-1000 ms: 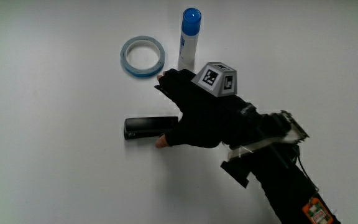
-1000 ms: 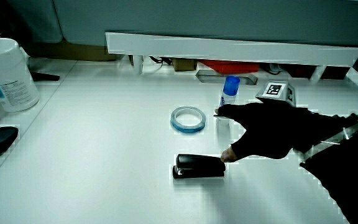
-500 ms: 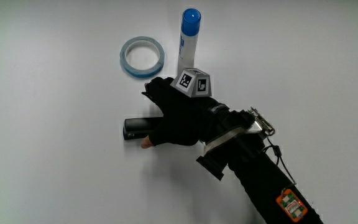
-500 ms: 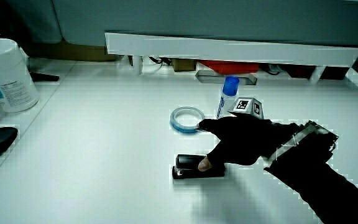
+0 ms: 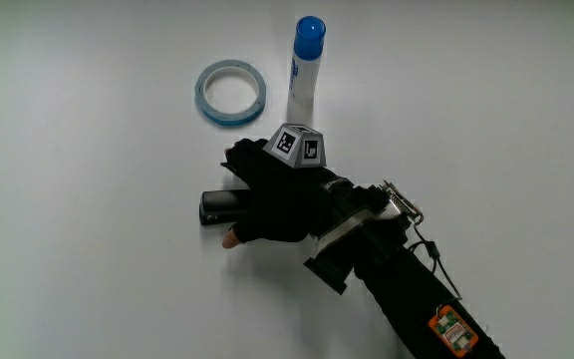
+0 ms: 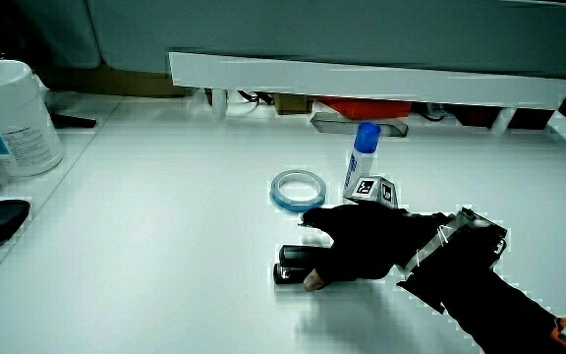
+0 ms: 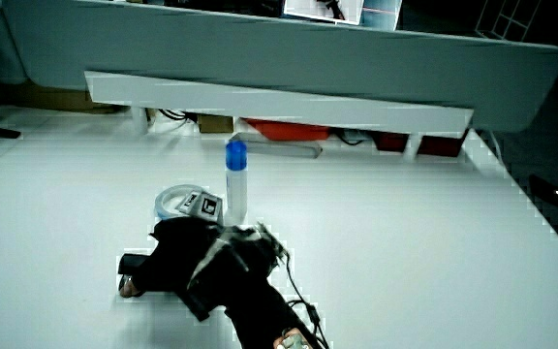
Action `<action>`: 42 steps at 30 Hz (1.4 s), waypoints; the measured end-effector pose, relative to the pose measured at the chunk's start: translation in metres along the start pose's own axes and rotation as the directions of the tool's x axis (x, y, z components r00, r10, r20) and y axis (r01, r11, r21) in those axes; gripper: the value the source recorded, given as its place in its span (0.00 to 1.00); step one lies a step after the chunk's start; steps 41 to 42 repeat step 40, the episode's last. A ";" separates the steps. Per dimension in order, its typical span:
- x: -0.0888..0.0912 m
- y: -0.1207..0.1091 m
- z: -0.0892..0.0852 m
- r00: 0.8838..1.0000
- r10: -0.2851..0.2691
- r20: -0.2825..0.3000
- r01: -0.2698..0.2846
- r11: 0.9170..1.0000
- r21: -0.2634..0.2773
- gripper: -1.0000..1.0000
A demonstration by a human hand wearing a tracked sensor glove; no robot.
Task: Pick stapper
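- Stapler point(image 5: 222, 204): a black bar lying flat on the white tabletop point(image 5: 88, 259), nearer to the person than the tape ring; only one end shows past the glove in the main view, and the same end shows in a side view point(image 6: 293, 265).
- Hand point(image 5: 272, 199): black-gloved, lying over most of the stapler, with the patterned cube point(image 5: 298, 147) on its back. The fingers drape across the body and a bare fingertip point(image 5: 231, 239) rests at the tabletop on the edge nearer the person. They look curled around the stapler, though the far contact is hidden by the glove.
- Tape ring point(image 5: 229, 91): blue, flat on the tabletop, apart from the hand.
- Tube point(image 5: 304, 62): white with a blue cap, standing upright just beside the tape ring, near the cube but clear of the hand.
- Progress: the reach appears done and the grasp is being set or just set. The stapler seems to rest on the tabletop, as its end in a side view point(image 7: 129, 267) suggests.
- Remaining: firm closure and the lift clear of the tabletop.
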State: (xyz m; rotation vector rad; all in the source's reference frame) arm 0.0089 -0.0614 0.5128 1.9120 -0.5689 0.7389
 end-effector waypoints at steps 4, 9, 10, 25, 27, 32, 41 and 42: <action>0.002 0.000 0.000 0.999 0.040 -0.024 -0.040 0.999 0.030 0.56; 0.005 0.000 0.002 0.997 0.067 -0.041 -0.063 0.994 0.094 0.69; 0.003 -0.001 0.003 0.996 0.083 -0.043 -0.078 0.991 0.107 0.72; 0.003 -0.001 0.005 0.996 0.091 -0.010 -0.088 0.979 0.182 1.00; -0.001 -0.005 0.006 0.994 0.106 -0.011 -0.103 0.979 0.174 1.00; -0.007 -0.013 0.012 0.991 0.135 -0.009 -0.130 0.971 0.199 1.00; -0.003 -0.028 0.037 0.939 0.342 -0.024 -0.326 0.913 0.244 1.00; -0.003 -0.028 0.037 0.939 0.342 -0.024 -0.326 0.913 0.244 1.00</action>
